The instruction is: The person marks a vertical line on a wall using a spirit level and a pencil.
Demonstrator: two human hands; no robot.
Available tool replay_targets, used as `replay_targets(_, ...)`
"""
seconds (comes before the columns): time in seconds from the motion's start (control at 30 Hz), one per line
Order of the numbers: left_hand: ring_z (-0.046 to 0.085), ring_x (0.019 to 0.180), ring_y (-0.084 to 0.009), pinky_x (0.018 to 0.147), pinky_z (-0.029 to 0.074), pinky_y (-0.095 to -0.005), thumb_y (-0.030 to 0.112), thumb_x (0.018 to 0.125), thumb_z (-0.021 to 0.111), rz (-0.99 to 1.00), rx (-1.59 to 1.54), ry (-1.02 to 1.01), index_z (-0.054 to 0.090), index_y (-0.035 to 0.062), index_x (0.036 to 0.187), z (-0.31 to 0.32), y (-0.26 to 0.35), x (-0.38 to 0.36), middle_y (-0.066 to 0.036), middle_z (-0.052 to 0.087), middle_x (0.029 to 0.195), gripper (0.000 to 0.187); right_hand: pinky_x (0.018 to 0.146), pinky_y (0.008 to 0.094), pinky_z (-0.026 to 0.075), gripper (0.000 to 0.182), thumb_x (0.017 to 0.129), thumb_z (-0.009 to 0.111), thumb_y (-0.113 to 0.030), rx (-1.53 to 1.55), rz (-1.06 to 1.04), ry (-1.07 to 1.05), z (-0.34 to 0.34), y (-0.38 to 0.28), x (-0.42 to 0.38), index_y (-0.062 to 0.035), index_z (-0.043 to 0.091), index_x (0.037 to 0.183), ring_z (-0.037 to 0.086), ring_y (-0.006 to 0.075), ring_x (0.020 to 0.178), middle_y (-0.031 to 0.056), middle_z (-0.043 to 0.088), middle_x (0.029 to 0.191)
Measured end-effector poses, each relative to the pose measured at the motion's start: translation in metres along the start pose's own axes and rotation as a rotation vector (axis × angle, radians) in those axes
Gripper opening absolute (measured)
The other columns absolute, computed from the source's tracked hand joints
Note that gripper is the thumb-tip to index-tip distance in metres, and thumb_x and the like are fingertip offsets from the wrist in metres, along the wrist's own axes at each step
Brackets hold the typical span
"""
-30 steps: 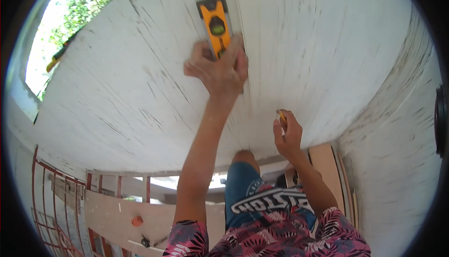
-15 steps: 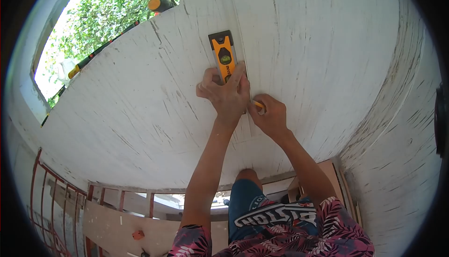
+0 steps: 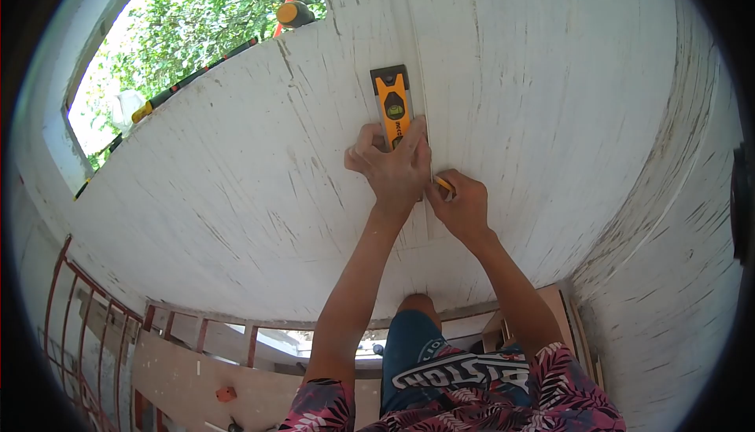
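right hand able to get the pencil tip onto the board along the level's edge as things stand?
Probably yes. The right hand holds the pencil right beside the left hand, which presses the level to the board; nothing lies between.

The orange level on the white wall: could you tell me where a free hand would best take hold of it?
Probably the upper half of the orange level, above the left hand that presses its lower end to the wall. Come from the left, fingers across its narrow width: the right hand and pencil crowd the right edge.
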State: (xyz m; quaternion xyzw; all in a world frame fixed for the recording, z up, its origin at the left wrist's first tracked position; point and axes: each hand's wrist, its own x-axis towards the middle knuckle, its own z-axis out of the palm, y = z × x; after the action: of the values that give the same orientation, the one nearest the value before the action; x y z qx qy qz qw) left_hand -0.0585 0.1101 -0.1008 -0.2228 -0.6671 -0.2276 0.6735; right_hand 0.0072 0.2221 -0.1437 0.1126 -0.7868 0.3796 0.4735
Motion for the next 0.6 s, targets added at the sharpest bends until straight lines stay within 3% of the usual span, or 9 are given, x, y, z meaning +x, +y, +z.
replay_targets(0.2, 0.031, 0.103, -0.0254, 0.089, 0.022, -0.0457, 0.022, 0.081, 0.075, -0.007, 0.002, 0.002, 0.075, 0.0300, 0.104, -0.001, 0.001, 0.000, -0.008, 0.033, 0.113, 0.025, 0.052, 0.0346, 0.049, 0.018, 0.080, 0.078, -0.016, -0.016, 0.062, -0.040, -0.001, 0.000, 0.002, -0.0036, 0.066, 0.080, 0.063, 0.0268, 0.054, 0.0101, 0.065, 0.064)
replay_targets(0.3, 0.035, 0.105, -0.0237, 0.090, 0.022, -0.0434, 0.019, 0.083, 0.076, -0.006, -0.019, 0.010, 0.076, 0.0228, 0.107, -0.004, 0.004, 0.002, -0.008, 0.037, 0.115, 0.025, 0.052, 0.0345, 0.049, 0.018, 0.079, 0.079, -0.017, -0.038, 0.085, -0.043, -0.003, -0.001, 0.004, -0.0037, 0.067, 0.081, 0.063, 0.0271, 0.054, 0.0099, 0.065, 0.064)
replay_targets(0.4, 0.034, 0.105, -0.0241, 0.090, 0.022, -0.0430, 0.019, 0.083, 0.076, -0.004, -0.017, 0.017, 0.076, 0.0229, 0.107, -0.003, 0.003, 0.001, -0.009, 0.037, 0.115, 0.024, 0.052, 0.0334, 0.048, 0.017, 0.079, 0.078, -0.016, -0.029, 0.050, -0.050, -0.007, -0.003, 0.008, -0.0036, 0.067, 0.083, 0.062, 0.0234, 0.052, 0.0090, 0.064, 0.063)
replay_targets(0.47, 0.034, 0.105, -0.0244, 0.091, 0.022, -0.0425, 0.020, 0.083, 0.076, 0.010, -0.011, 0.022, 0.076, 0.0221, 0.107, -0.003, 0.003, 0.000, -0.009, 0.037, 0.116, 0.024, 0.051, 0.0311, 0.046, 0.014, 0.080, 0.076, -0.013, 0.195, 0.020, 0.003, -0.013, -0.007, 0.016, -0.0033, 0.067, 0.083, 0.058, 0.0178, 0.050, 0.0075, 0.061, 0.061)
replay_targets(0.6, 0.033, 0.106, -0.0248, 0.090, 0.021, -0.0423, 0.019, 0.083, 0.076, 0.022, -0.004, 0.008, 0.075, 0.0207, 0.108, -0.002, 0.002, 0.000, -0.009, 0.037, 0.115, 0.025, 0.050, 0.0278, 0.043, 0.013, 0.081, 0.075, -0.012, 0.130, 0.004, 0.129, -0.034, -0.027, 0.052, -0.0029, 0.066, 0.083, 0.050, 0.0141, 0.049, 0.0059, 0.058, 0.059)
